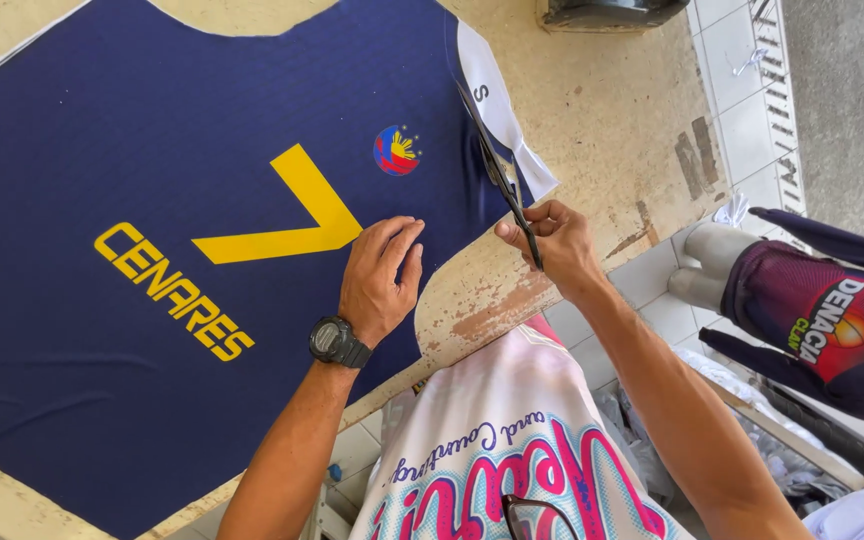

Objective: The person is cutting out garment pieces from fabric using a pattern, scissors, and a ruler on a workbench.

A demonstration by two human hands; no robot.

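Note:
A navy blue jersey panel with yellow lettering, a yellow numeral and a small round emblem lies flat on a worn table. My left hand, with a black wristwatch on its wrist, presses flat on the fabric near its right edge. My right hand grips black scissors whose blades point away along the fabric's right edge. A white paper strip curls up beside the blades at that edge.
The table's front edge runs diagonally just before my torso. To the right, a mannequin torso in a maroon and navy jersey lies over white floor tiles. A dark object sits at the table's far end. Folded glasses hang on my shirt.

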